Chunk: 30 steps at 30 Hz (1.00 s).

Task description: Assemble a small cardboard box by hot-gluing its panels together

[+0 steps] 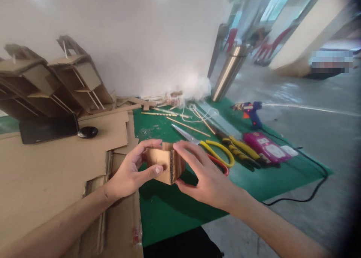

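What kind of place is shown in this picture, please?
Probably a makeshift craft workspace, judging by the hot glue gun, the scissors and the small, hand-held cardboard piece.

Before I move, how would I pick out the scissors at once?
Find the green tabletop, then the right hand on the box above it. Just beyond that hand lie the scissors, silver blade pointing away to the left. The open yellow loop, with a red one partly hidden by the hand, sets them apart from the yellow-and-black tool to their right.
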Each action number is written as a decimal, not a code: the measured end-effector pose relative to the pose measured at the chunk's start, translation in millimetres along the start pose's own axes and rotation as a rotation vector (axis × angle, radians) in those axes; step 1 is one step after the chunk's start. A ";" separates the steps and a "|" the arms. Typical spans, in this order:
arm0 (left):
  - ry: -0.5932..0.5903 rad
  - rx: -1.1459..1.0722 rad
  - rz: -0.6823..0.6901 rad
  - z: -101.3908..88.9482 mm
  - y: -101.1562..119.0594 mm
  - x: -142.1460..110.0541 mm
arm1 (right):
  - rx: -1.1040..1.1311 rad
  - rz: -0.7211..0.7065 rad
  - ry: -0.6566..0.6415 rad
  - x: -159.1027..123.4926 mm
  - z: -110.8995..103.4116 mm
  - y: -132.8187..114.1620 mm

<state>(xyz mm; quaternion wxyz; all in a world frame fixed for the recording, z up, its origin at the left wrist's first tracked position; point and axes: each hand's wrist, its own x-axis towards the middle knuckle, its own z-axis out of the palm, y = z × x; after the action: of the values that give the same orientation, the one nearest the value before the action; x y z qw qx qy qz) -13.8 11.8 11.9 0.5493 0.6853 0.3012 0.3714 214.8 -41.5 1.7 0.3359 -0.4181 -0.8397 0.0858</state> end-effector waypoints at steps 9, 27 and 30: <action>-0.022 0.273 0.189 -1.5 0.8 -5.2 | -0.093 -0.084 0.003 2.9 0.2 -4.6; -0.022 0.309 0.230 -1.4 -1.0 -6.7 | -0.137 -0.099 -0.003 6.3 -0.3 -5.8; -0.024 0.312 0.230 -1.5 -1.6 -6.6 | -0.141 -0.102 -0.014 6.2 -0.5 -5.8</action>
<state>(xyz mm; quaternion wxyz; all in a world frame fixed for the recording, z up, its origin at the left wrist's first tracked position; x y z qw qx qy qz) -18.7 7.5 9.4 0.3939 0.7965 0.2682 0.3721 208.7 -40.5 7.6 0.3037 -0.3969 -0.8661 0.0120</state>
